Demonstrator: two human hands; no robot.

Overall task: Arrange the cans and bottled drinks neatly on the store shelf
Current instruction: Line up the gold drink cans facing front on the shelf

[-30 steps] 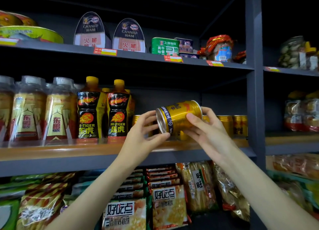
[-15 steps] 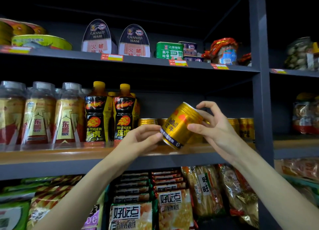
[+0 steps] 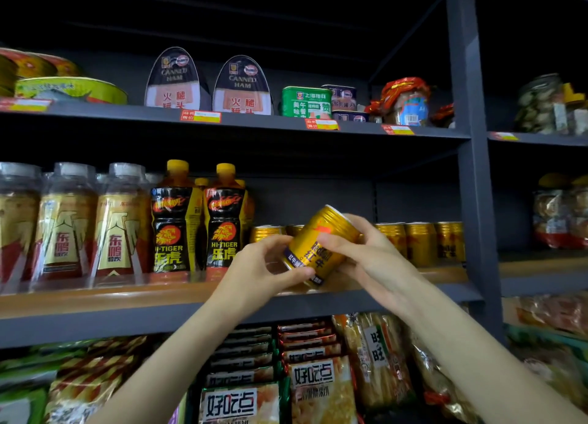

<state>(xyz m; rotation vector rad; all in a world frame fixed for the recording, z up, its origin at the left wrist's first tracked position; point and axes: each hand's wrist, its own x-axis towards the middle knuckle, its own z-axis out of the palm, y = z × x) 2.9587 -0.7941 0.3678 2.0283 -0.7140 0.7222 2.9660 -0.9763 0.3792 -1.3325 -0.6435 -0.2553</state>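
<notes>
Both hands grip gold can (image 3: 319, 245) | left hand (image 3: 261, 269) | right hand (image 3: 370, 258) | top tilted up-right

Six gold cans (image 3: 321, 245), two Hi-Tiger bottles (image 3: 173, 223), two canned hams (image 3: 176, 80).

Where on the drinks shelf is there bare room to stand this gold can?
The bare board lies between the Hi-Tiger bottles and the right-hand gold cans, in front of the back-row cans, under the tilted gold can held by both hands. Left, the clear-wrapped bottles crowd the shelf.
</notes>
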